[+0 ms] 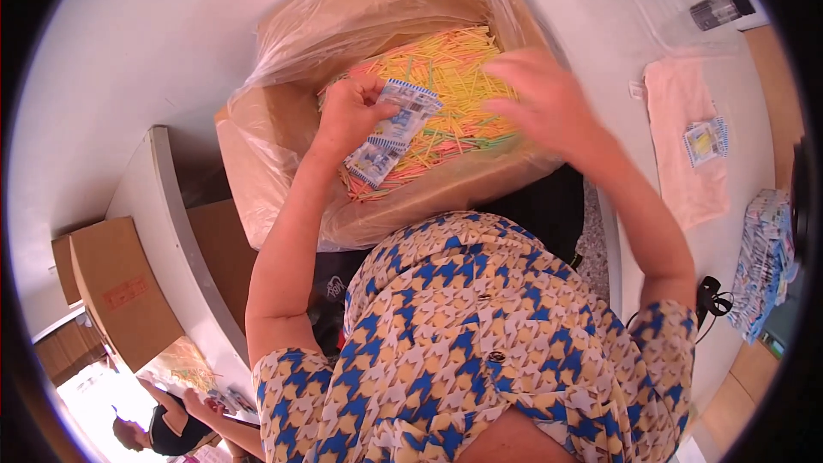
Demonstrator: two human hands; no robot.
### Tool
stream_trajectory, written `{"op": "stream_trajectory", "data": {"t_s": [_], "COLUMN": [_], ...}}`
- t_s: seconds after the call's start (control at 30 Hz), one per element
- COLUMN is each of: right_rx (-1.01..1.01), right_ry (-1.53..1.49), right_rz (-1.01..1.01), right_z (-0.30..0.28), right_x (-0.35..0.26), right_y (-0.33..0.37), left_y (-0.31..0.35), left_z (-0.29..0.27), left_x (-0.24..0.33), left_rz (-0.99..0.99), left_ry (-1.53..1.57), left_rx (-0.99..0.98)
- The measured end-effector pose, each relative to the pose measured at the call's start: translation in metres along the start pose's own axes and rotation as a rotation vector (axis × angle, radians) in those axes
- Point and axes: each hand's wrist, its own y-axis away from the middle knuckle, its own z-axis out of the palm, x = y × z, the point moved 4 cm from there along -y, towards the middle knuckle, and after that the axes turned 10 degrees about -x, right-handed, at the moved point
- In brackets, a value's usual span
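Observation:
My left hand (353,111) is closed on small blue-and-white plastic packets (410,111), pinched between thumb and fingers; at least two show, the lower one hanging toward me. Under both hands stands a cardboard box (287,116) lined with clear plastic. It holds a heap of thin short sticks (454,69) in yellow, pink, orange and green. My right hand (549,103) is over the right side of the heap, a little smeared by motion. Its thumb and fingers are spread apart, and nothing shows between them.
To the right, a pink cloth (677,137) bears a packet (705,141). Beyond are a dark-bodied jar (722,9), a clear tray (664,26) with packets, and a pile of packets (763,261). At left stand a brown carton (124,287) and another person (176,424) at work.

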Motion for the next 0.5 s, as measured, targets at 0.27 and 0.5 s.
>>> {"op": "stream_trajectory", "data": {"t_s": [0.27, 0.5], "right_rx": [-0.46, -0.577], "right_ry": [-0.642, -0.595], "right_rz": [0.339, 0.47], "right_z": [0.097, 0.132], "right_x": [0.059, 0.114], "right_y": [-0.031, -0.015], "left_y": [-0.023, -0.037], "left_z": [0.025, 0.036], "left_x": [0.016, 0.072], "left_rz": [0.08, 0.145], "left_ry": [-0.255, -0.305], "left_rx": [-0.176, 0.105]}}
